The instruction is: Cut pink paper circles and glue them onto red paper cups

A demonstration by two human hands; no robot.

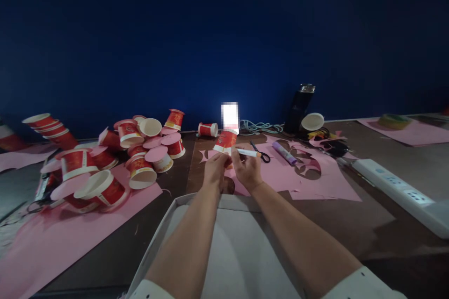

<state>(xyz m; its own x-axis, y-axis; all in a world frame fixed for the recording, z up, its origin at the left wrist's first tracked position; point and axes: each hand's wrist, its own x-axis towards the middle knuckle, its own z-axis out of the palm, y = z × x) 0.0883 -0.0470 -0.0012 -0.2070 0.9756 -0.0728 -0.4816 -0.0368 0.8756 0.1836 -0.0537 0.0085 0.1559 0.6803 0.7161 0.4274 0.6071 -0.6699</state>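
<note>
My left hand [215,169] is closed on the rim side of a red paper cup [226,139], which is turned with its white rim toward me. Close beside it, my right hand [248,172] grips a white marker [249,153] with an orange end pointing right. The marker's other end is by the cup, but its tip is too small to make out. Black-handled scissors [265,156] and a purple glue stick [285,153] lie just right of my hands on a cut-up pink paper sheet [329,180].
Several red cups, some with pink paper discs on them, are heaped at left [108,191]. A grey-white box [245,247] sits under my forearms. Behind stand a bright, blurred-out screen [230,115], a pale cable [261,127] and a dark bottle [300,107]. A power strip [400,191] lies at right.
</note>
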